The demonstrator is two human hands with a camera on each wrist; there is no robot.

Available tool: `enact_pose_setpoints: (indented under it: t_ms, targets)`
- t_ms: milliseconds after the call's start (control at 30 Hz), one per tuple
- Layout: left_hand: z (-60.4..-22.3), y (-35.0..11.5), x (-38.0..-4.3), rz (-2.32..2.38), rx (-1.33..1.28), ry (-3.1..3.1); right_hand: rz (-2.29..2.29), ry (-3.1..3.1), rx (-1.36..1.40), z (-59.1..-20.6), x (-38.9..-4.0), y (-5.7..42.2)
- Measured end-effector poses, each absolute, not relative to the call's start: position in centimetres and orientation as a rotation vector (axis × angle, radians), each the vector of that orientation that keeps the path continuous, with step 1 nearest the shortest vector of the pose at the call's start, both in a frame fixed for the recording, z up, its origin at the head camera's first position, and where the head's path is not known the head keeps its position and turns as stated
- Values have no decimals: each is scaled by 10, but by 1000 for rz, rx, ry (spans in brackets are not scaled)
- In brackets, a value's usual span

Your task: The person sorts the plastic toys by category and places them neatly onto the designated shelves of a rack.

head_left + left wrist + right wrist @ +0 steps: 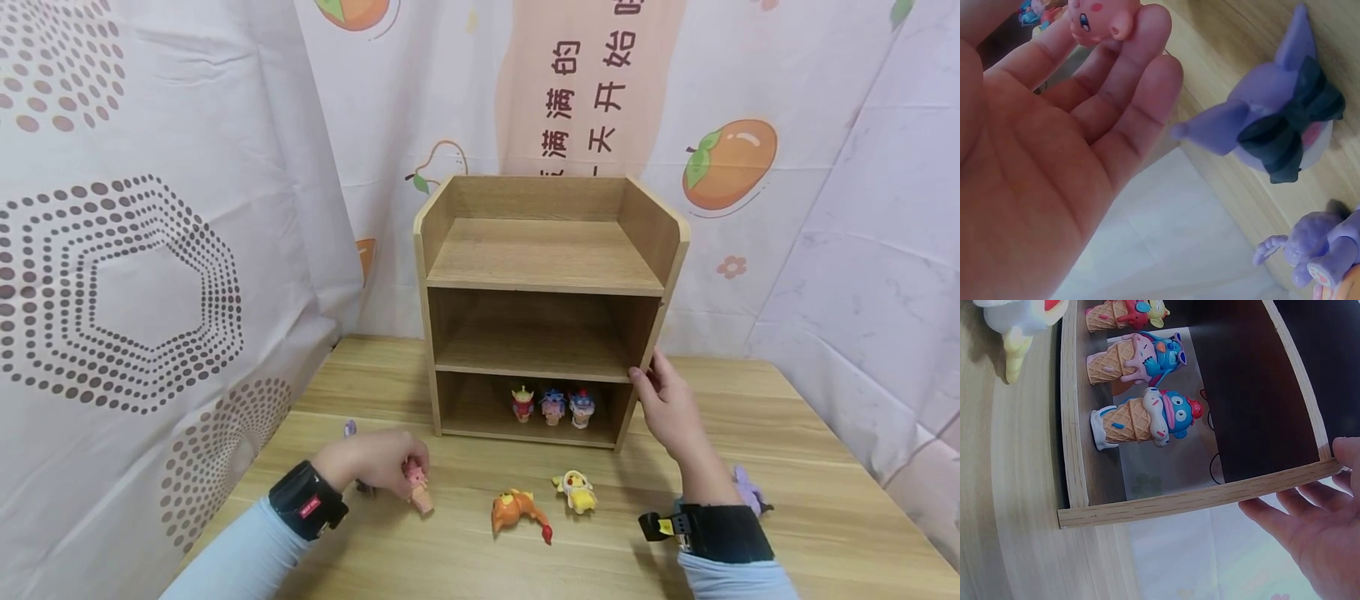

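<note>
My left hand [384, 462] pinches a pink ice-cream-cone figurine [420, 493] at its top, low over the left of the table; the left wrist view shows its pink round head [1102, 22] at my fingertips. Beside that hand lie a purple figurine with a black bow [1288, 119] and a lilac figurine [1316, 244]. My right hand [670, 410] grips the right side panel of the wooden shelf [547, 287], thumb at the front edge and fingers along the outside. Three cone figurines, one of them blue-faced with a red cap [1175, 412], stand in the bottom compartment.
In front of the shelf, an orange figurine with a red-tipped tail [517, 508] and a yellow-and-white figurine [577, 492] lie on the wooden table [465, 567]. Another purple figurine [747, 490] is partly hidden by my right wrist. Printed curtains [360, 125] hang behind and at the sides.
</note>
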State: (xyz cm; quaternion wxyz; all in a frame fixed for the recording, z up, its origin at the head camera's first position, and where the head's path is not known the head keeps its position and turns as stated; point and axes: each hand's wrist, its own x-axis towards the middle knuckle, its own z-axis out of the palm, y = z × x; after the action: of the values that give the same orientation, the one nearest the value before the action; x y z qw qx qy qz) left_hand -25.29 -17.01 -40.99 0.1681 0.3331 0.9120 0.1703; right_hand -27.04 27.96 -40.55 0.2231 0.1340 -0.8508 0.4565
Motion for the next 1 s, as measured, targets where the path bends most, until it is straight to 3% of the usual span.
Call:
enact_pose_setpoints:
  t_ms: [1000]
  targets:
    - [-394,-179,-257,680,1108,2677,1284,-2330,400,-405,-271,280]
